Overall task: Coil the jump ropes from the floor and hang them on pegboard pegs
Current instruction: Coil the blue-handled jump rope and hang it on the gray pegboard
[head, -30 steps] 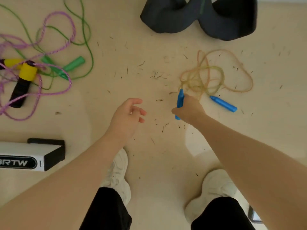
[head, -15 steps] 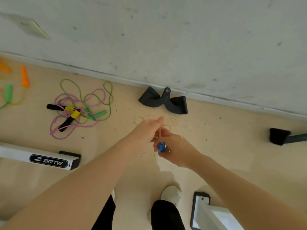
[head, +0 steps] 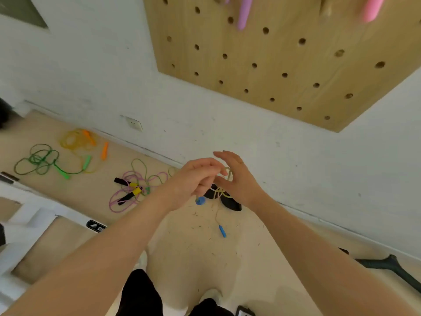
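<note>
Both hands are raised in front of the wall, below the wooden pegboard [head: 273, 65]. My left hand [head: 196, 179] grips one blue handle [head: 200, 200] of the yellowish jump rope [head: 219, 193]; only the handle's end shows under the fist. My right hand [head: 240, 179] has straight, spread fingers, and the rope runs over it by the thumb. Small loops hang between the hands. The second blue handle [head: 222, 231] dangles on the cord just above the floor.
Other ropes lie on the floor at the left: a green one [head: 43, 160], an orange-handled one [head: 77, 139] and a pink one with black-and-yellow handles [head: 134, 189]. A dark cushion [head: 231, 204] sits by the wall. Pink handles [head: 244, 12] hang on the pegboard. White equipment [head: 27, 224] stands left.
I have stood up from the floor and the view now takes in the pegboard. The blue handle has passed from my right hand to my left, and the rope is lifted off the floor.
</note>
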A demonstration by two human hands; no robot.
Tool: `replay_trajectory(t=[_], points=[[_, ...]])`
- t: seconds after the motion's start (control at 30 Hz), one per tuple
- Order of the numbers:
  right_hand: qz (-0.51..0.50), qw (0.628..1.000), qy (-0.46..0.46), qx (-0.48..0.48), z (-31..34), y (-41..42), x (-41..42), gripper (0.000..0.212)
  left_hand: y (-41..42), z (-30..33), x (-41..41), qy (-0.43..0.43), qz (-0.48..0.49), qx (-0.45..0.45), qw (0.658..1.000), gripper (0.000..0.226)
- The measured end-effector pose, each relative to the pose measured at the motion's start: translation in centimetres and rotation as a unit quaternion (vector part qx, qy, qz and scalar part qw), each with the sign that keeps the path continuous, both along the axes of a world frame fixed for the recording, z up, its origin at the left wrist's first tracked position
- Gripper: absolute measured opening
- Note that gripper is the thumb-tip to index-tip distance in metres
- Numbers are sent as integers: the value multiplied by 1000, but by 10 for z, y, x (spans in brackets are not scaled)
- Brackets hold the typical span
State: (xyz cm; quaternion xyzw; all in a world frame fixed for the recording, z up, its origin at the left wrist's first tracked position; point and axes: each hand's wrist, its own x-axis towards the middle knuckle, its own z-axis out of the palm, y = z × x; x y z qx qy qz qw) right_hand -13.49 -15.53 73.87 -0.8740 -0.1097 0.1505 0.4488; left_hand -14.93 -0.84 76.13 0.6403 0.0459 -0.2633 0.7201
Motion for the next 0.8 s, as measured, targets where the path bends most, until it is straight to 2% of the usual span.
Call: replay_trajectory(t=[0.03,0.07,0.13,0.2,0.27,0.33,0.4,0.47,0.53,0.57,0.67,0.73,0.8], points=[[17,1000,0,0,15,3,1,29,2,19,-4,-26,9,-23,999,33],[26,999,19,1,29,5,2,19,6,35,-7,-47,29,-49,997,36],[4,997,80,13,42,5,3,20,16,67,-11,-79,85,-105,988,36],[-47,986,138,82,50,4,2,22,29,95,-10,-103,145,-161,971,29],[-102,970,174,137,57,5,0,23,45,115,-10,-107,209,-208,949,29],[-117,966,185,138,68,7,-4,28,59,125,-11,-110,262,-238,929,27],[-93,977,173,86,83,10,-7,33,73,125,-10,-108,313,-266,905,22],[-30,990,121,-64,96,11,-7,31,86,119,-11,-89,365,-274,886,20],[26,977,102,-188,109,9,-9,32,97,109,-14,-72,390,-259,881,19],[35,972,126,-195,114,7,-10,39,101,104,-15,-66,393,-247,883,19],[69,963,235,-116,126,-9,-17,48,111,89,-14,-34,388,-190,901,20],[76,954,284,-55,126,-20,-21,46,112,78,-10,12,391,-99,915,22],[60,943,323,54,127,-28,-26,40,112,66,-7,80,389,0,918,25]])
